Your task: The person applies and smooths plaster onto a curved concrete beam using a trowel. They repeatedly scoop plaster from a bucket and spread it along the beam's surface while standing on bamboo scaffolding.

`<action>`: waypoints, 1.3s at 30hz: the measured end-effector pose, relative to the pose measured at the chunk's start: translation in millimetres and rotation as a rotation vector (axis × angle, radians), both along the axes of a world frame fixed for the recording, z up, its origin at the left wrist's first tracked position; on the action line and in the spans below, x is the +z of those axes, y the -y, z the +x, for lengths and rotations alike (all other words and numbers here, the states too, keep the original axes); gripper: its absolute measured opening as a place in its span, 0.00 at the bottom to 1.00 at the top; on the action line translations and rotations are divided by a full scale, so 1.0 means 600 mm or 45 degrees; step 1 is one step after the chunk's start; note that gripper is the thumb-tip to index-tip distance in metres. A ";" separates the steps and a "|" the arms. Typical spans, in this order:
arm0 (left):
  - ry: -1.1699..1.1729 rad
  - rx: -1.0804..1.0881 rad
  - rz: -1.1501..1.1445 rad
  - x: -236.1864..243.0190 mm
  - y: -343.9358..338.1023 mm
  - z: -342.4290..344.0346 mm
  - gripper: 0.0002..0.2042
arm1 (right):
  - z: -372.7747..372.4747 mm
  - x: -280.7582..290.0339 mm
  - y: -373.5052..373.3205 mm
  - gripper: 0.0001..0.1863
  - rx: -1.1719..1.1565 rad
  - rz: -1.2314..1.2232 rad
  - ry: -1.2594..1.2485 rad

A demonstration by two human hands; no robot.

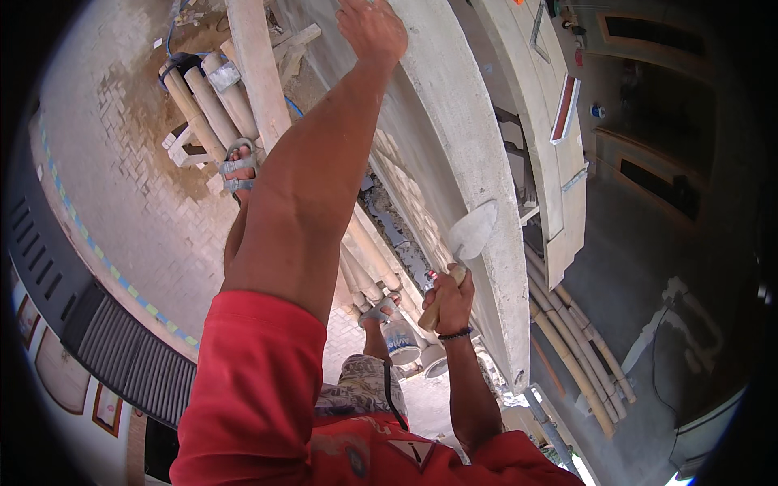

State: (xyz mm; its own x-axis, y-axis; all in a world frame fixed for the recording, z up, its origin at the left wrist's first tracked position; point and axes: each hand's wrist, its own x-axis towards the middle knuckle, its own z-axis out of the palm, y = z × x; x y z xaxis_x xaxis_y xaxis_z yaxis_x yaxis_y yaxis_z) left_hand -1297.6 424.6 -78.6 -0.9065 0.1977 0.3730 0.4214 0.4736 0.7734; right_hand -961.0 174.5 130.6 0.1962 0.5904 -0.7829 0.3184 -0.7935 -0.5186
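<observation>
- Trowel (pixel 472 229): pointed grey metal blade smeared with plaster, pale wooden handle, blade lying flat against the grey concrete beam (pixel 462 138).
- Right hand (pixel 448 301) clenched around the trowel handle; blade sticks up and right of the fist, just above it.
- Left hand (pixel 372 28) reaches high, pressed on the beam's upper edge; fingers are over the edge, so grip state can't be told.
- Below the right hand: white bucket (pixel 401 340) with a blue label band, near a sandalled foot.
- Bamboo poles (pixel 212 104) run under the beam.
- Red-and-white panel (pixel 565 108) on the wall at right.
</observation>
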 end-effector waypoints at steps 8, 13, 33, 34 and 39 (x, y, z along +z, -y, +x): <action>-0.408 -0.191 -0.071 -0.084 0.007 -0.040 0.19 | -0.123 0.039 -0.139 0.17 0.131 0.105 -0.312; -0.199 -0.123 0.014 -0.060 -0.012 -0.016 0.17 | 0.165 0.022 0.000 0.13 -0.407 0.077 0.099; -0.255 -0.530 -1.017 0.068 0.033 -0.053 0.14 | 0.181 0.038 -0.050 0.13 -0.384 0.224 0.147; -0.166 -0.470 -0.842 0.059 0.032 -0.043 0.13 | 0.244 0.035 -0.010 0.10 -0.440 0.140 0.258; -0.062 -0.465 -0.626 -0.003 0.032 -0.076 0.12 | 0.431 0.026 0.119 0.08 -0.748 0.039 0.342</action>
State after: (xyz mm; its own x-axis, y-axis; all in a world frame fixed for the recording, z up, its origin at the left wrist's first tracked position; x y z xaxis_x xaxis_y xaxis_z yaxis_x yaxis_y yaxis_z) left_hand -1343.2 405.2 -80.2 -0.7322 0.6516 0.1982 0.6529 0.5886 0.4767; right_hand -702.3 103.3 146.0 0.6805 0.3463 -0.6457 -0.0427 -0.8610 -0.5068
